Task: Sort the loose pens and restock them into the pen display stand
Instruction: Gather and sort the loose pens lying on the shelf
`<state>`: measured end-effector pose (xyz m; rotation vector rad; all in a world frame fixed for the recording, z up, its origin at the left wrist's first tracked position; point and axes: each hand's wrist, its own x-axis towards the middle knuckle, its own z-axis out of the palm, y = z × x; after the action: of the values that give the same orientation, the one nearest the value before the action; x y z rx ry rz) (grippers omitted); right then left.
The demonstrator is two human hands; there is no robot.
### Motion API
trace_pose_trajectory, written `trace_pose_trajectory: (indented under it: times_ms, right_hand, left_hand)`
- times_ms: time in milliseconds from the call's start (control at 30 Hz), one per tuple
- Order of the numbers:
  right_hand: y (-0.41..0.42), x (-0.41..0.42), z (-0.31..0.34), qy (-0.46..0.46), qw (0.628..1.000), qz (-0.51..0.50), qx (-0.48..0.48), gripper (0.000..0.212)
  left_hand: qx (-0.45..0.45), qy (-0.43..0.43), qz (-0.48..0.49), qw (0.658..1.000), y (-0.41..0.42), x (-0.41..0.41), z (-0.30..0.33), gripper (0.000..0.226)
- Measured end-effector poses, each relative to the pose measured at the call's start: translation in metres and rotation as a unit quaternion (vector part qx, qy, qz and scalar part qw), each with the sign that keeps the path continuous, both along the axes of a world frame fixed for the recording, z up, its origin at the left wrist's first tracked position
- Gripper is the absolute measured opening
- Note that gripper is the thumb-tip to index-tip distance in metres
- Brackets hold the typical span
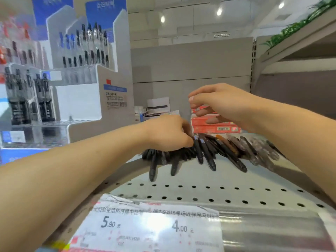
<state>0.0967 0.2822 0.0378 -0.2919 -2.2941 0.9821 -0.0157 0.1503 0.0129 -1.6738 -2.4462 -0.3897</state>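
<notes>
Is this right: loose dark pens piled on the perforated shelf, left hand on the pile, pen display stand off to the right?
One error: the pen display stand is to the left, per the head view. The rest holds: loose dark pens lie on the perforated shelf, left hand on the pile.

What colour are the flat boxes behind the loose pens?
Red boxes, seen in the head view.

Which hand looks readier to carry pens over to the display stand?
Probably the left hand: it already grips the pens and is nearer the stand. The right hand hovers above, apparently holding nothing.
</notes>
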Motion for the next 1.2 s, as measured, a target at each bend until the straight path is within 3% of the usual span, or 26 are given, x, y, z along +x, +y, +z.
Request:
trace_pose_trajectory:
  times_ms: [100, 200, 267, 433, 567, 633, 700, 800, 867, 1000, 1200]
  right_hand:
    - [-0.001, 0.005, -0.005, 0.002, 1.0, -0.007, -0.031, 0.016]
    - [-0.008, 0.008, -0.008, 0.0, 0.994, 0.008, -0.109, 0.027]
    - [-0.012, 0.007, -0.008, -0.01, 0.992, 0.022, -0.125, 0.036]
    - [-0.028, 0.004, -0.003, -0.035, 0.988, 0.125, -0.083, 0.025]
    - [-0.027, -0.005, -0.002, -0.004, 0.992, 0.102, -0.068, 0.022]
    - [-0.028, -0.008, -0.001, 0.0, 0.995, 0.081, -0.064, 0.024]
    - [-0.028, -0.009, -0.001, -0.002, 0.994, 0.088, -0.06, 0.024]
    - [-0.024, -0.008, -0.001, 0.004, 0.994, 0.089, -0.057, 0.019]
    - [-0.023, -0.007, 0.0, 0.014, 0.994, 0.087, -0.062, 0.011]
    - [-0.023, -0.007, 0.002, 0.025, 0.994, 0.084, -0.064, 0.006]
    - [-0.024, -0.003, -0.002, 0.016, 0.994, 0.087, -0.067, 0.007]
  left_hand:
    - [0.121, -0.058, -0.004, 0.991, -0.002, -0.004, 0.008, 0.026]
    - [0.271, -0.229, -0.055, 0.933, -0.011, -0.008, 0.021, 0.047]
    - [0.276, -0.279, -0.112, 0.913, -0.018, -0.006, 0.021, 0.056]
    - [0.269, -0.195, -0.16, 0.929, -0.026, 0.0, 0.02, 0.033]
    - [0.253, -0.24, -0.172, 0.921, -0.035, -0.011, 0.026, 0.051]
    - [0.257, -0.232, -0.109, 0.932, -0.039, -0.024, 0.03, 0.054]
    - [0.213, -0.149, 0.013, 0.966, -0.038, -0.036, 0.032, 0.042]
    - [0.035, -0.056, 0.11, 0.992, -0.03, -0.046, 0.023, 0.037]
    - [-0.05, -0.006, 0.13, 0.99, -0.025, -0.052, 0.015, 0.034]
    - [-0.126, 0.136, 0.218, 0.958, -0.019, -0.063, 0.008, 0.035]
    - [-0.156, 0.08, 0.246, 0.953, -0.014, -0.066, -0.001, 0.038]
